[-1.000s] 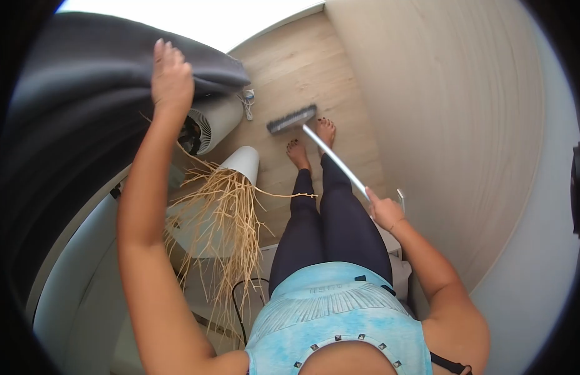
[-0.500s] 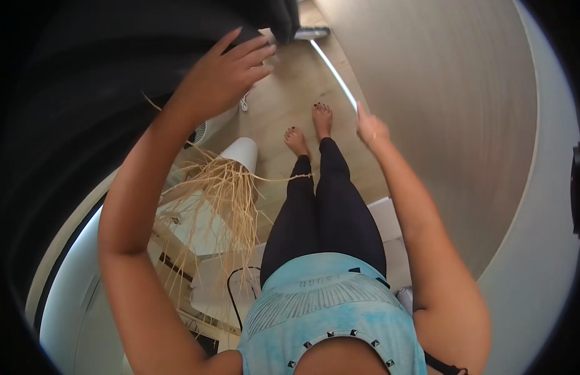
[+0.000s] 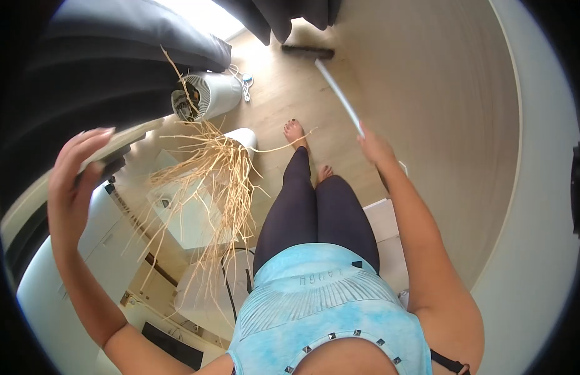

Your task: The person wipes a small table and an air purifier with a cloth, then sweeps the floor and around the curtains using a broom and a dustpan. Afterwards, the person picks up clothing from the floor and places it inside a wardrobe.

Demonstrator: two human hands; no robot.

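Gripping the broom by its handle in the right hand, with that arm extended, likely for reach, to set the brush head well ahead on the wooden floor, near the dark curtain. Holding the left hand raised, loosely curled and apparently empty, perhaps for balance, well apart from the broom, beyond the dried branches.

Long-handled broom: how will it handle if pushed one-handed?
The broom is probably light: only the right hand grips it; the left hand is off it. Its slim handle shows no obvious sag, so likely stiff. The wide, dark head probably resists rolling.
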